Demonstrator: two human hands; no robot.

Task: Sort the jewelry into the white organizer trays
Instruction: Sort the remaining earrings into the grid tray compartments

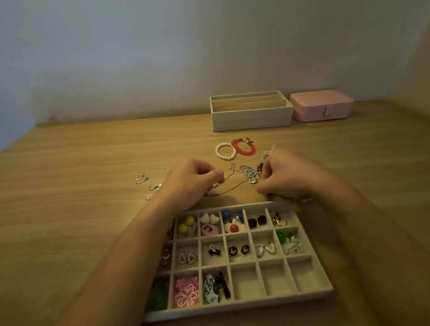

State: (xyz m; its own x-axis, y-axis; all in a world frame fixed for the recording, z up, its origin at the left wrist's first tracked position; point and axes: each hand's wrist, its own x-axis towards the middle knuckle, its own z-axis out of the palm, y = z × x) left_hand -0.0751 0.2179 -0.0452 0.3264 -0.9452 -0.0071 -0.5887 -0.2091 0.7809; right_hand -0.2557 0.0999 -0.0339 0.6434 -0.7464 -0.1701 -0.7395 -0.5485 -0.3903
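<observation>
A white compartment tray (310, 247) lies near me, with earrings in most of its cells. Just beyond it, my left hand (190, 181) pinches a thin silver chain (232, 188) by its clasp end. My right hand (284, 176) has its fingers curled at the chain's other end, beside a small heap of tangled jewelry (250, 173); what exactly it grips is hidden. A pearl bracelet (225, 151) and a red bead bracelet (243, 146) lie further back on the wooden table.
Two stacked white organizer trays (252, 117) with long slots stand at the back, a shut pink jewelry box (321, 105) to their right. Loose hook earrings (147, 183) lie left of my left hand. The wall runs behind the table.
</observation>
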